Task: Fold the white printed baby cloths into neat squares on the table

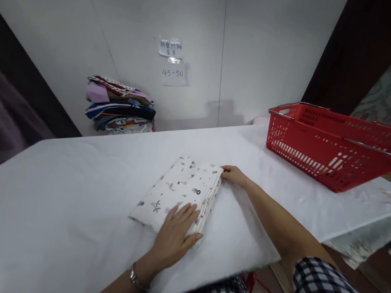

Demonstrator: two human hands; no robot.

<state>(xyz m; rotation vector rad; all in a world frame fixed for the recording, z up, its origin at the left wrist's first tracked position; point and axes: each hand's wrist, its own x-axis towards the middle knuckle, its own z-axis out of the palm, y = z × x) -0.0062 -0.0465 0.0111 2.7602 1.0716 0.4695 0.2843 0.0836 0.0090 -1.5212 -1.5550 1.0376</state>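
Note:
A folded white cloth with small dark prints (180,188) lies flat on the white-covered table (62,205). My left hand (174,234) rests flat on its near corner, fingers stretched out over the fabric. My right hand (234,175) touches the cloth's far right corner, its fingers curled at the folded edge. A bracelet sits on my left wrist.
A red plastic basket (338,146) with metal handles stands at the table's right end. A stack of folded colourful fabrics (120,106) sits at the back against the white wall, below two paper notes (173,62). The table edge runs along my checked clothing.

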